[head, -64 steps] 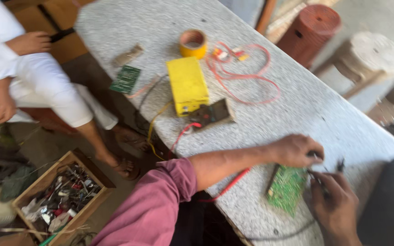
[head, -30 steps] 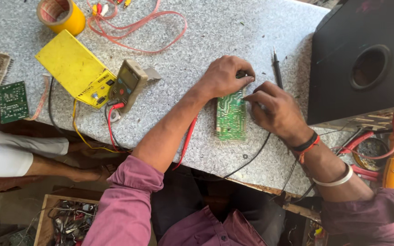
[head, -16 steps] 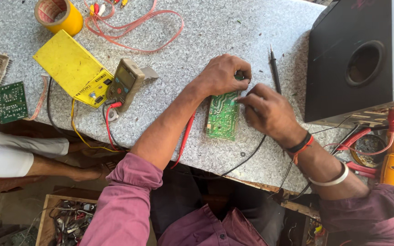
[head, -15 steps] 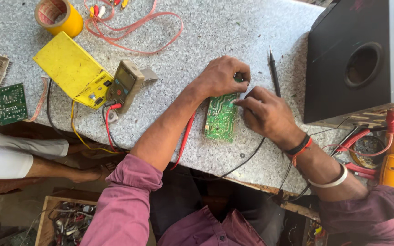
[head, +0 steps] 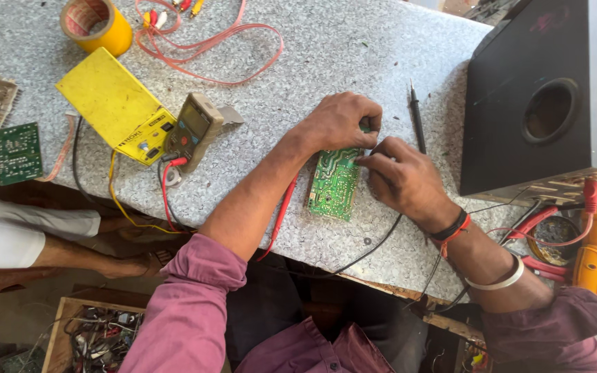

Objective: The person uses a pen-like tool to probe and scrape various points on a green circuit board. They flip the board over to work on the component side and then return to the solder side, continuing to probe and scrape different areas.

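On the speckled stone table (head: 354, 48), the left hand (head: 340, 121) clamps the green circuit board's (head: 334, 185) far edge steady while the right hand's (head: 402, 178) curled fingertips pinch its right edge.

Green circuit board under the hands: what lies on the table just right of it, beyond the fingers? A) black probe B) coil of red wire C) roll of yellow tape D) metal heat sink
A: the black probe lies past the right hand, beside the green circuit board.

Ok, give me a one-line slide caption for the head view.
Both hands, left hand and right hand, hold a green circuit board on a speckled table beside a multimeter.
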Action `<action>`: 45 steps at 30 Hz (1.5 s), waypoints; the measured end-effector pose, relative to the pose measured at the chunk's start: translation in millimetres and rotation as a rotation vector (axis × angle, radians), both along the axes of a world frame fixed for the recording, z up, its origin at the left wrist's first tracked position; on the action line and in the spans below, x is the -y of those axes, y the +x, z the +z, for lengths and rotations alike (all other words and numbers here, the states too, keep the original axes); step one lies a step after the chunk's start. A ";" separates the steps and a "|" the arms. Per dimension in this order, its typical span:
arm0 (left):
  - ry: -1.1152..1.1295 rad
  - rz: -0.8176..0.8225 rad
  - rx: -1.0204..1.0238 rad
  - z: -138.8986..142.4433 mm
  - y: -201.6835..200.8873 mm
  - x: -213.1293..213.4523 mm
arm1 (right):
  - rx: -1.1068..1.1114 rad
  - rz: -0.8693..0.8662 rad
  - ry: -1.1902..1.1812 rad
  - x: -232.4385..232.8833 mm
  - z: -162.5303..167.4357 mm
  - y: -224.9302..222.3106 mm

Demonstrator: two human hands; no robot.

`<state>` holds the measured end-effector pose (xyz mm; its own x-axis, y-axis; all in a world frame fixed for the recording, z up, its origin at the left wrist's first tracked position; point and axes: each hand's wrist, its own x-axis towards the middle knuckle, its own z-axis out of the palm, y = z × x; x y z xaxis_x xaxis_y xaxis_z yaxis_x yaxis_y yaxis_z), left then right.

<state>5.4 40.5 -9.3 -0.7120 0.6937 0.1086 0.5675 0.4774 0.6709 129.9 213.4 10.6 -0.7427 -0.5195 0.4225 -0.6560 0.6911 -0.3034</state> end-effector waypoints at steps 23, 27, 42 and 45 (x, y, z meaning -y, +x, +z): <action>-0.056 0.420 -0.299 -39.2 33.1 28.9 | 0.144 -0.119 -0.002 -23.7 -32.9 -23.3; -0.131 0.431 -0.172 -54.6 59.7 26.6 | 0.091 -0.166 -0.034 -31.3 -48.4 -21.7; -0.015 0.441 -0.327 -57.6 71.0 29.9 | -0.097 -0.100 -0.020 -52.1 -92.3 -33.1; 0.018 0.444 -0.327 -59.6 71.7 31.6 | -0.111 -0.082 -0.006 -43.9 -83.3 -31.8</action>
<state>77.0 8.9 -68.9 -0.8630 0.3306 0.3820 0.4943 0.7085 0.5037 98.0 257.3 -72.7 -0.7311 -0.4564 0.5072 -0.6274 0.7419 -0.2367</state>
